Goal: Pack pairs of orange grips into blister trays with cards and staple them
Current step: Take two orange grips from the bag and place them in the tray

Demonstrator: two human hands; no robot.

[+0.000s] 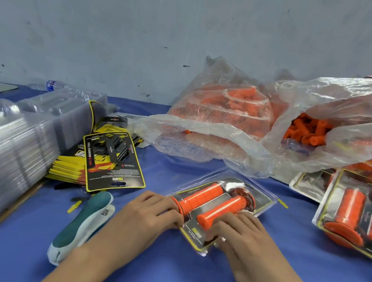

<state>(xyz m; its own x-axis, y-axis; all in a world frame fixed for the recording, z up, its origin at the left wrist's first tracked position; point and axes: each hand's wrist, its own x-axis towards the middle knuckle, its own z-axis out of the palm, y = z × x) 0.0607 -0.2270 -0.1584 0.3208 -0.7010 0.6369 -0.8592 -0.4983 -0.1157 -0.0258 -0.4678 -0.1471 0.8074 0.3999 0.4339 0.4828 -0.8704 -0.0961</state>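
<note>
Blue cloth covers the counter (158, 271), and its widest bare stretch lies at 6 o'clock of the pack, between the two forearms and out to the near edge. A narrower strip is free at 12 o'clock, up to the bags.

The clear plastic blister tray (226, 176) sits mid-counter with a black and yellow printed card (193, 237) inside it. Its long axis runs from 7 o'clock to 1 o'clock. Two orange ribbed rubber grips (202, 196) lie side by side along that axis, head to tail: the left one has its flange at the near end, the right one at the far end.

The left hand (155, 212) has its fingers curled over the tray's near left edge, gripping it. The right hand (238, 231) grips the near right edge likewise, fingers bent down on the plastic. Both thumbs are hidden.

At 8 o'clock, just beside the left forearm, lies a teal and white stapler (82, 224), its length roughly parallel to the tray. At 10 o'clock is a fanned stack of black and yellow cards (112, 163), and at 9 o'clock a tall stack of nested clear trays (0, 154) fills the counter's left side. From 12 to 2 o'clock two crumpled clear plastic bags (218, 131) of loose orange grips slump against the grey wall (150, 24). At 3 o'clock a pile of finished packs (359, 219) closes off the right side, apart from the right hand
</note>
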